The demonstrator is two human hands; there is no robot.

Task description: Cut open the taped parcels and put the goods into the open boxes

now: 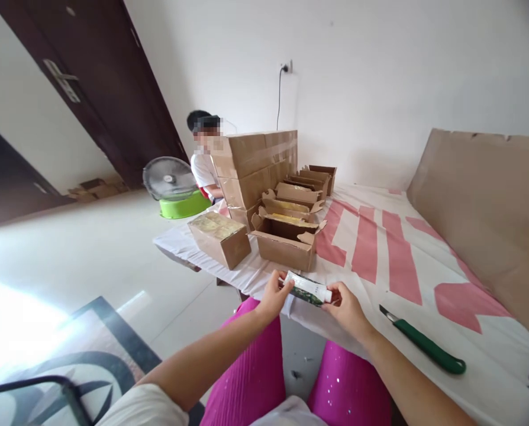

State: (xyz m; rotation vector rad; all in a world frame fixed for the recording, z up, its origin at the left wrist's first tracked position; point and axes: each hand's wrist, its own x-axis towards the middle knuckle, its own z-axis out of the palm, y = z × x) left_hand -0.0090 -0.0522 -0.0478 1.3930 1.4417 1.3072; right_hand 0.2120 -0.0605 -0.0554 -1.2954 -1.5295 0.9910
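Observation:
Between both hands, over the table's near edge, I hold a squeeze tube (307,289) with a white and dark green leafy print and a white cap at its right end. My left hand (274,296) pinches the flat left end. The fingers of my right hand (343,306) close round the capped end. Just beyond the tube stands an open cardboard box (284,245) with its flaps up; its bottom is hidden. To its left sits a closed, taped carton (220,236). A green-handled knife (428,346) lies on the cloth right of my right hand, its blade showing.
More open boxes (306,189) run back in a row beside a stack of taped cartons (255,165). A large cardboard sheet or box (486,219) borders the right. White cloth with red print (384,242) covers the table. Behind the stack sits a person (202,168), near a fan (169,179).

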